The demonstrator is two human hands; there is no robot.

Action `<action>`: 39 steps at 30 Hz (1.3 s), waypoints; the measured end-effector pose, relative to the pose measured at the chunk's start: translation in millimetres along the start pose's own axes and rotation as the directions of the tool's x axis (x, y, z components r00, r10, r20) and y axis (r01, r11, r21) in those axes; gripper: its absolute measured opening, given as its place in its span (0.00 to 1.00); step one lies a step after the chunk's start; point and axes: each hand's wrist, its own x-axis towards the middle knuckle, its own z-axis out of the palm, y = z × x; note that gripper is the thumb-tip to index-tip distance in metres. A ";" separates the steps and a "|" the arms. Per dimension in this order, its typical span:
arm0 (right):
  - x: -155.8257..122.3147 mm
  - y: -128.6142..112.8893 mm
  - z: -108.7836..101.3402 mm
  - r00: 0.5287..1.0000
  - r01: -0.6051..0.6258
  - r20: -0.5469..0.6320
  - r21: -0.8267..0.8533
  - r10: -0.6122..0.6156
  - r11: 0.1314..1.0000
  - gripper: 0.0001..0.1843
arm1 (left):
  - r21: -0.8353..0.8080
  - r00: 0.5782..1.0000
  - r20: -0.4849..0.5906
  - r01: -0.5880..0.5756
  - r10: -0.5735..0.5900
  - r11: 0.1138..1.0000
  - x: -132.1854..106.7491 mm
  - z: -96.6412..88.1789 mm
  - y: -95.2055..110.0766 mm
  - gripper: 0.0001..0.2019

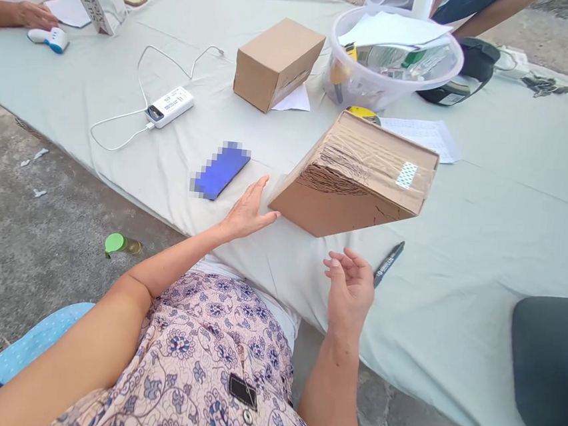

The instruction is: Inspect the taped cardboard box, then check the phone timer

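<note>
A brown cardboard box (pixel 349 212) with dark scribbled lines and a patterned sticker is on the cloth-covered table in front of me. My left hand (pixel 248 213) is open beside its left corner, thumb and fingers spread; whether the thumb touches the cardboard I cannot tell. Below the box's near edge, my right hand (pixel 352 283) is raised palm inward, with loosely bent fingers apart and nothing in them. A black marker pen (pixel 389 263) lies just right of that hand. A phone with a blurred blue screen (pixel 220 170) rests beyond my left hand.
Behind stand another cardboard box (pixel 278 65) and a clear plastic tub (pixel 356 93) of papers and tools. A white power bank (pixel 171 106) trails a cable at left. A dark rounded object (pixel 549 379) is at right. Other people's hands (pixel 34 15) rest at the table's sides.
</note>
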 end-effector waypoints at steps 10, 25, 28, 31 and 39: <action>29.8 9.8 31.4 0.998 0.070 0.008 -0.039 -0.070 0.997 0.26 | -0.037 1.000 0.020 0.013 -0.013 0.999 8.8 25.1 3.4 0.38; 41.8 -59.5 5.8 0.707 0.508 -0.085 -0.629 -0.702 0.589 0.21 | -0.522 0.700 0.684 0.667 -0.206 0.532 -11.2 85.2 32.4 0.21; 51.5 -55.9 16.8 0.707 0.525 -0.030 -0.648 -0.707 0.552 0.16 | -0.377 0.564 0.804 0.727 -0.188 0.574 -19.4 79.2 42.0 0.17; 54.3 -47.6 22.0 0.671 0.567 -0.029 -0.625 -0.741 0.537 0.16 | -0.303 0.840 0.539 0.267 -0.067 0.915 -32.3 54.7 55.1 0.13; 53.7 -52.2 24.9 0.613 0.641 -0.081 -0.530 -0.786 0.554 0.18 | 0.572 0.691 -0.339 -0.387 0.638 0.723 7.7 0.5 66.1 0.34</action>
